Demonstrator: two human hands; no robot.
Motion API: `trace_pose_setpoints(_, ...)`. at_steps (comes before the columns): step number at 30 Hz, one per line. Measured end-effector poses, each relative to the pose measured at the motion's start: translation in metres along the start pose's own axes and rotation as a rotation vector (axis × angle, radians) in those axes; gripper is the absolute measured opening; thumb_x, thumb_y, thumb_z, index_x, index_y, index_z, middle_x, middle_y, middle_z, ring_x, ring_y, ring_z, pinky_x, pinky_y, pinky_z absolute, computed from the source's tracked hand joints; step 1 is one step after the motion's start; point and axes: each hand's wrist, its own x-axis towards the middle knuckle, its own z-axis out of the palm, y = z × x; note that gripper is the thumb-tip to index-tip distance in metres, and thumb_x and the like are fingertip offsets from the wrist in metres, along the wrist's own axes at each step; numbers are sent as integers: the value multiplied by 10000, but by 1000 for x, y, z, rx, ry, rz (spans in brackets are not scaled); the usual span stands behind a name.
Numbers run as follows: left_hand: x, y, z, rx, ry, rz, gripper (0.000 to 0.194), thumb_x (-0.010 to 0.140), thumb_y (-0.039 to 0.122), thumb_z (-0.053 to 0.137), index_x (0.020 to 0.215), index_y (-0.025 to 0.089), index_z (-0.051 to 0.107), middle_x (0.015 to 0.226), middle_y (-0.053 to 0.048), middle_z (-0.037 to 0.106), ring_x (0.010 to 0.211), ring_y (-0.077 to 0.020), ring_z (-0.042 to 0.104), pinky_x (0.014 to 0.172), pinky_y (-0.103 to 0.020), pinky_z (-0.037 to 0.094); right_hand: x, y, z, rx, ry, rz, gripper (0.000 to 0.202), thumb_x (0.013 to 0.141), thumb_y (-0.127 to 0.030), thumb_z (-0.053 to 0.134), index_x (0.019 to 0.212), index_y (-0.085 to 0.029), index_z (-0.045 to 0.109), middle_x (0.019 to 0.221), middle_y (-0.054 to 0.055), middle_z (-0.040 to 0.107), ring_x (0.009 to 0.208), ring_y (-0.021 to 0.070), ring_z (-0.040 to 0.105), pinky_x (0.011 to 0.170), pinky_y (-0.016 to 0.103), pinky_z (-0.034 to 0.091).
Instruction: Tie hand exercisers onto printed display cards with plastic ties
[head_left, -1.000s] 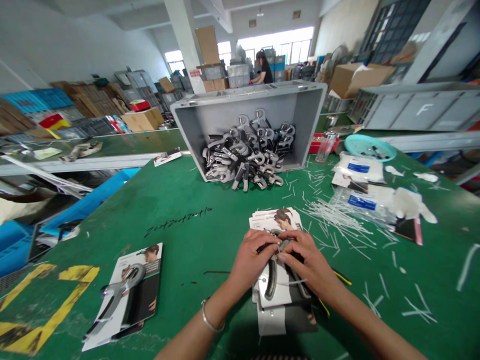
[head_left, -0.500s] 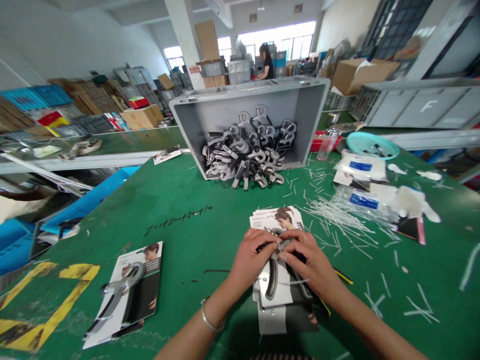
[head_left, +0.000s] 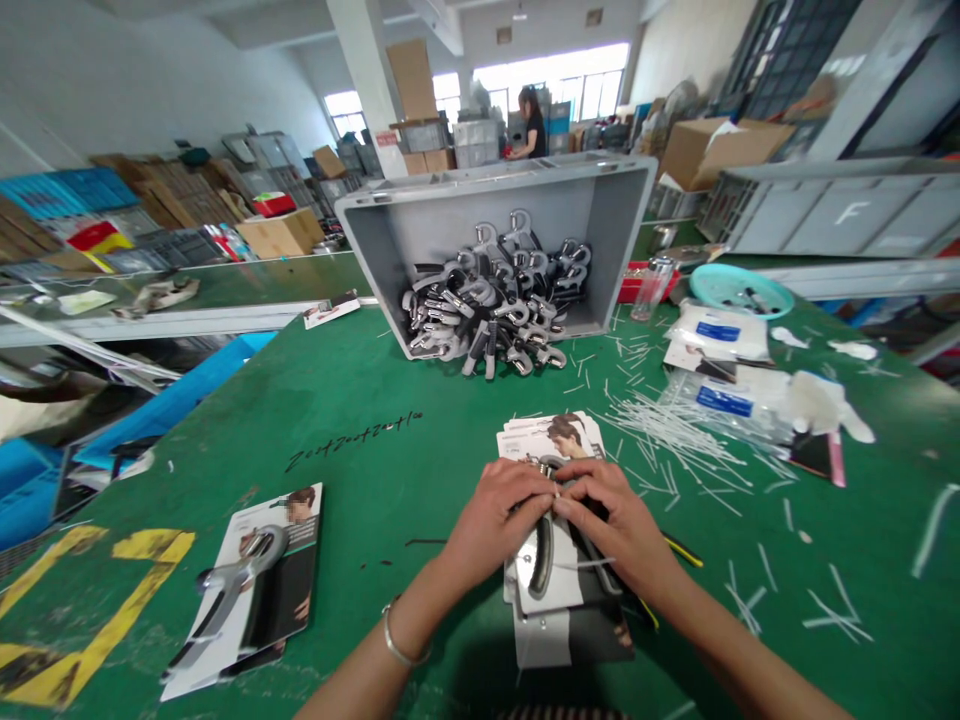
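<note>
A grey-and-black hand grip [head_left: 541, 560] with a metal coil lies on a printed backing card [head_left: 544, 640], on top of a small stack of such cards. My left hand [head_left: 510, 515] and my right hand [head_left: 611, 520] meet over the grip's upper end. Thumbs and fingertips of both pinch together at a small pale bit of a white cable tie [head_left: 556, 491], mostly hidden by the fingers. Another thin white strip [head_left: 596, 562] crosses the grip's handles lower down. Beside my right hand, a yellow-and-black tool handle [head_left: 682, 550] sticks out.
A grey crate [head_left: 495, 185] tipped on its side holds many hand grips [head_left: 487, 310]. At left, a carded hand grip [head_left: 247, 570] lies on the green table. Loose white cable ties [head_left: 675, 430], plastic bags [head_left: 720, 400], a glove [head_left: 825, 405] and a turquoise plate [head_left: 739, 285] are at right.
Fingertips of both hands have shifted slightly, still pinching at the same spot over the grip. My left wrist has moved a little to the left. Everything else stays put.
</note>
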Motion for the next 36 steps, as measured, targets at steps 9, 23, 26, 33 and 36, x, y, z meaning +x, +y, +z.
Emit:
trace_pose_setpoints(9, 7, 17, -2, 207, 222, -78, 107, 923, 232, 588, 832, 207, 637, 879, -18, 687, 897, -198, 564, 862, -364, 377, -6, 7, 3, -7, 35, -6, 206, 939, -226, 527, 1142, -247, 551, 1320, 95, 491, 1179, 247, 497, 957, 420, 450)
trace_pose_setpoints(23, -28, 24, 22, 135, 162, 63, 128, 956, 180, 480, 870, 178, 574, 873, -52, 655, 870, -195, 571, 841, -371, 434, -3, 7, 13, -32, 105, -50, 194, 927, -189, 523, 1111, -247, 548, 1236, 84, 550, 1202, 259, 466, 1013, 462, 384)
trace_pose_setpoints(26, -35, 24, 36, 431, -82, 245, 160, 937, 130, 455, 901, 148, 610, 888, -78, 655, 873, -224, 548, 849, -412, 421, 0, 7, 15, -29, 107, -59, 153, 918, -180, 532, 1058, -234, 560, 1210, 88, 562, 1183, 261, 476, 999, 467, 385)
trace_pose_setpoints(33, -58, 38, 3, 472, 7, -96, 313, 917, 416, 577, 1103, 165, 554, 1115, -108, 613, 1046, -270, 527, 930, -458, 429, -13, -6, -8, -11, -41, -86, 96, 981, -249, 496, 960, -226, 587, 1046, 54, 632, 1032, 221, 534, 936, 404, 401)
trace_pose_setpoints(36, -70, 38, 0, 532, 22, -271, 587, 773, 618, 665, 1105, 150, 544, 1059, -131, 592, 986, -313, 538, 862, -507, 464, -27, -22, -20, -135, -241, -181, 175, 1004, -285, 464, 933, -221, 610, 891, 35, 645, 867, 206, 534, 874, 395, 400)
